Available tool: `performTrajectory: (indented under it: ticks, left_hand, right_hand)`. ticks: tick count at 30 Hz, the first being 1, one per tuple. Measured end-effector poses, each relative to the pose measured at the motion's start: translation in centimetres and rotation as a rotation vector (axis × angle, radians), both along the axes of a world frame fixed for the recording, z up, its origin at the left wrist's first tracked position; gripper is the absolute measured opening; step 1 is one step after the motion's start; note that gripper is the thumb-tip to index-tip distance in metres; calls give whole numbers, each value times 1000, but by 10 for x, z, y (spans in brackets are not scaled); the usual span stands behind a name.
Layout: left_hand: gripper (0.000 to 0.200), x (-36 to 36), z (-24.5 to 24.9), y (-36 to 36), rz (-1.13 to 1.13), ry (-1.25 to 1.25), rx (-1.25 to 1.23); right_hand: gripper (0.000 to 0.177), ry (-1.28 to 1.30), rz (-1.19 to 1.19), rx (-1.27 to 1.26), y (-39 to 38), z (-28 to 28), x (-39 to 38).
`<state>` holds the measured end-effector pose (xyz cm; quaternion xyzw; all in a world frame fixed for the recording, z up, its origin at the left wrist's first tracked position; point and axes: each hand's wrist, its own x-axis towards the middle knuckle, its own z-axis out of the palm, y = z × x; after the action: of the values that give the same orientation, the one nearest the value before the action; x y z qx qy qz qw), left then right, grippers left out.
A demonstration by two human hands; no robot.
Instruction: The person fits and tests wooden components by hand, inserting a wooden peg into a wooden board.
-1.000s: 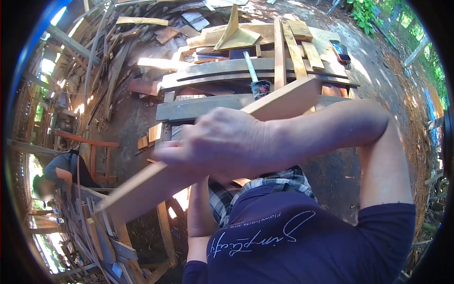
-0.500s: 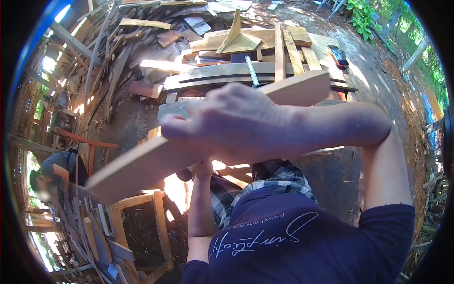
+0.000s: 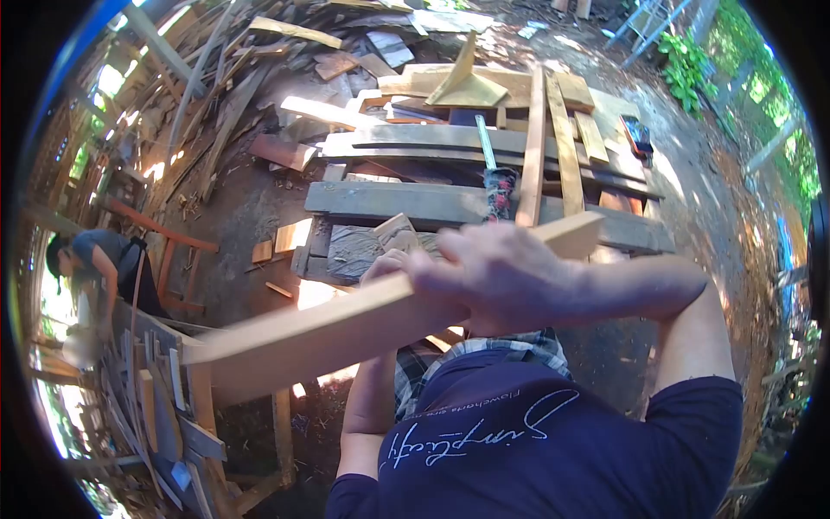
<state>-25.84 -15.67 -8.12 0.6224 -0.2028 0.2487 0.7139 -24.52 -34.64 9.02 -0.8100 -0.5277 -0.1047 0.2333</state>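
A long wooden board slants across in front of my body, its left end low and its right end raised. My right hand is wrapped over its upper edge right of the middle. My left hand comes up behind the board, its fingers closed at the top edge; the rest of that hand is hidden. Beyond the board lies a low slatted bench. A small wood block rests on it near my left hand. A narrow metal tool with a dark, red-patterned handle lies farther back.
Loose boards lie across the bench, with an angled wooden piece at the back. A phone-like device sits at the right. Scrap wood is heaped at upper left. Another person bends over stacked lumber at left.
My right hand and the board have moved down and nearer my body. My left hand has risen from below the board to its top edge. The view has shifted, showing more bench.
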Motion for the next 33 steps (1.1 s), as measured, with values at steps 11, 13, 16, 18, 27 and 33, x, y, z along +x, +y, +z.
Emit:
performTrajectory:
  ticks: [11, 13, 16, 18, 27, 33]
  left_hand:
    - [22, -2, -22, -55, 251, -343, 488]
    - [21, 0, -26, -64, 253, -355, 569]
    - [20, 8, -19, -66, 143, -407, 680]
    - [19, 15, -10, -65, 137, -400, 650]
    - [24, 24, 13, -54, 186, -371, 430]
    - [24, 21, 12, -35, 230, -265, 241]
  right_hand:
    - [51, 458, -747, 180, -106, -120, 32]
    - [52, 466, -839, 171, -128, -136, 28]
    - [54, 472, -1030, 201, -165, -157, 25]
    - [55, 483, -1274, 188, -177, -156, 23]
    - [83, 507, -1395, 31, -222, -214, 85]
    - [82, 636, -1406, 15, -197, -200, 133]
